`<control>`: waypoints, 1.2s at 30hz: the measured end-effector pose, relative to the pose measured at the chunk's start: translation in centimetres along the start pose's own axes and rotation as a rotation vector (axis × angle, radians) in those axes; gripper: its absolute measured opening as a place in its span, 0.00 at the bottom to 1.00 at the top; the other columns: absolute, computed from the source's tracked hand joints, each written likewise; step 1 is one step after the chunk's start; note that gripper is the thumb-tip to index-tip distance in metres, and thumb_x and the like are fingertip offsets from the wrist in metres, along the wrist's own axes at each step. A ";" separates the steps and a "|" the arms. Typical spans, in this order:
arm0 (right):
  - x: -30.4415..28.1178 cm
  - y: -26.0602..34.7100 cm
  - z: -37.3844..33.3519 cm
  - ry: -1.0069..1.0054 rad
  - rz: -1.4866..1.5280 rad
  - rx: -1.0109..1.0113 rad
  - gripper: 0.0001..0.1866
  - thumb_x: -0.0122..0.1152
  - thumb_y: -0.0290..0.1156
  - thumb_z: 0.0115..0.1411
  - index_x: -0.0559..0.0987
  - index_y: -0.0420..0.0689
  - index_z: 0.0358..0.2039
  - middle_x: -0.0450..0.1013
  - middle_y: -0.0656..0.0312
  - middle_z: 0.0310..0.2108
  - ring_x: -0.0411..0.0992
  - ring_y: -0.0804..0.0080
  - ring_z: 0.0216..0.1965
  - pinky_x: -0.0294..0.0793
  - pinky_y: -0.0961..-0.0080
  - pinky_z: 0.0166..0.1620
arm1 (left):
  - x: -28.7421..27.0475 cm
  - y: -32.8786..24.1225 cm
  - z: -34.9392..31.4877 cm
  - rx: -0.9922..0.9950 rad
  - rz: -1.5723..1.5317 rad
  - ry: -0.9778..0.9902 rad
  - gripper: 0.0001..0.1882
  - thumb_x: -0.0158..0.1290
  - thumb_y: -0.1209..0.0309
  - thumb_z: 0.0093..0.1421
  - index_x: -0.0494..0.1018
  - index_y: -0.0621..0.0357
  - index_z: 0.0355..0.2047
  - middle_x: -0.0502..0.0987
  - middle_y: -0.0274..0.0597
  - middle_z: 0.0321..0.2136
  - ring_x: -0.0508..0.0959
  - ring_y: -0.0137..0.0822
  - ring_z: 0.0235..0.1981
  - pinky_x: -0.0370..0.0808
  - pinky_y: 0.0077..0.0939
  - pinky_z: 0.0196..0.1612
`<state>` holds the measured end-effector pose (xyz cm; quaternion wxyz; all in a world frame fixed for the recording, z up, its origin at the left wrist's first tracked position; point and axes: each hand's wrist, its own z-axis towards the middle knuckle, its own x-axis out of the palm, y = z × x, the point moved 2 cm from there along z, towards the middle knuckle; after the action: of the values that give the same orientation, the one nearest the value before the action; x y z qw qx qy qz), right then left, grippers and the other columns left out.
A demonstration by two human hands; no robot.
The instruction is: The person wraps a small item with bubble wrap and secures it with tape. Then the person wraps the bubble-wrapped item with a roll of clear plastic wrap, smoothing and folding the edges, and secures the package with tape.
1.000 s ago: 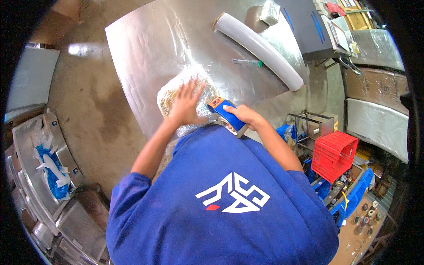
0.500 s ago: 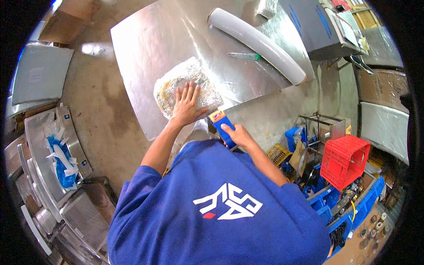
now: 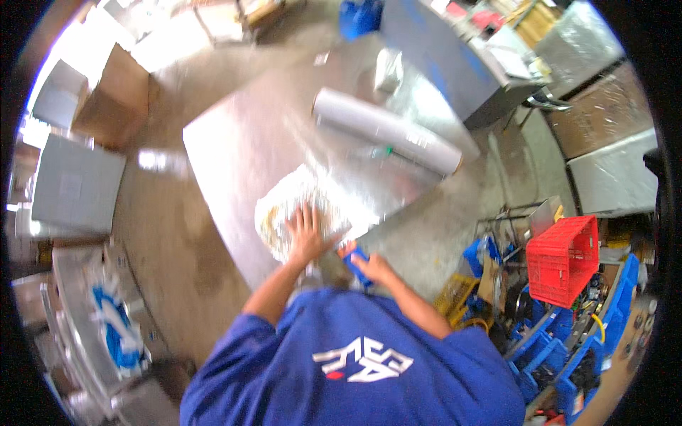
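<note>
My left hand (image 3: 307, 236) lies flat with fingers spread on a flattish bundle wrapped in clear, shiny plastic (image 3: 307, 187). The bundle rests near the front edge of a metal-topped table (image 3: 238, 142). In my right hand (image 3: 376, 269) is a blue, box-like object with an orange end (image 3: 354, 264); its kind is not clear. Its orange end is close to the table's edge, beside the bundle. Farther back, a thick roll of clear film (image 3: 387, 130) lies across the table. A slim tool with a green end (image 3: 379, 151) lies against the roll's near side.
A small wrapped block (image 3: 388, 69) sits at the table's far end. Beyond is a grey cabinet (image 3: 440, 60). To the right stand a red crate (image 3: 561, 261) and blue bins (image 3: 547, 358). Cartons (image 3: 114, 99) and metal panels (image 3: 82, 312) line the left.
The view has tilted up, so the table and my hands appear lower and more floor shows beyond. My left hand stays on the bundle, and my right still holds the blue object.
</note>
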<state>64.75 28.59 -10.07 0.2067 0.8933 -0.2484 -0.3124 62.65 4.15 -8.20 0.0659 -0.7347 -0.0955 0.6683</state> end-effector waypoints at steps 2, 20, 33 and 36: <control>-0.2 0.6 2.3 -0.036 -0.237 -0.022 0.45 0.53 0.71 0.57 0.83 0.32 0.39 0.79 0.33 0.35 0.80 0.41 0.40 0.79 0.52 0.45 | 0.2 -0.5 0.2 -0.005 -0.053 0.073 0.64 0.48 0.25 0.55 0.46 0.68 0.72 0.40 0.65 0.74 0.42 0.64 0.74 0.32 0.84 0.64; -2.4 5.9 -8.7 -0.131 0.144 0.001 0.41 0.69 0.67 0.51 0.84 0.35 0.39 0.81 0.52 0.29 0.80 0.63 0.29 0.78 0.65 0.37 | -3.2 0.5 0.0 0.198 -0.534 -0.046 0.43 0.57 0.43 0.61 0.61 0.52 0.69 0.52 0.69 0.69 0.46 0.68 0.72 0.39 0.73 0.68; -2.3 20.8 -9.5 -0.204 0.182 -0.194 0.31 0.70 0.55 0.57 0.80 0.34 0.38 0.81 0.47 0.33 0.80 0.59 0.35 0.78 0.65 0.40 | -8.6 8.3 3.2 -0.267 -1.418 0.420 0.13 0.59 0.67 0.64 0.83 0.66 0.38 0.82 0.38 0.28 0.77 0.26 0.28 0.75 0.26 0.33; -0.7 23.8 -7.5 -0.279 0.046 -0.196 0.30 0.66 0.56 0.59 0.81 0.34 0.36 0.79 0.43 0.30 0.80 0.50 0.34 0.77 0.61 0.39 | -8.8 14.9 7.3 -0.321 -1.303 -0.030 0.12 0.58 0.68 0.64 0.83 0.67 0.33 0.81 0.35 0.24 0.75 0.24 0.26 0.73 0.24 0.31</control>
<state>61.69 11.76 8.16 0.2634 0.8110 -0.2633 -0.4512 55.42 -12.56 -3.69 0.3444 -0.5185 -0.6185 0.4797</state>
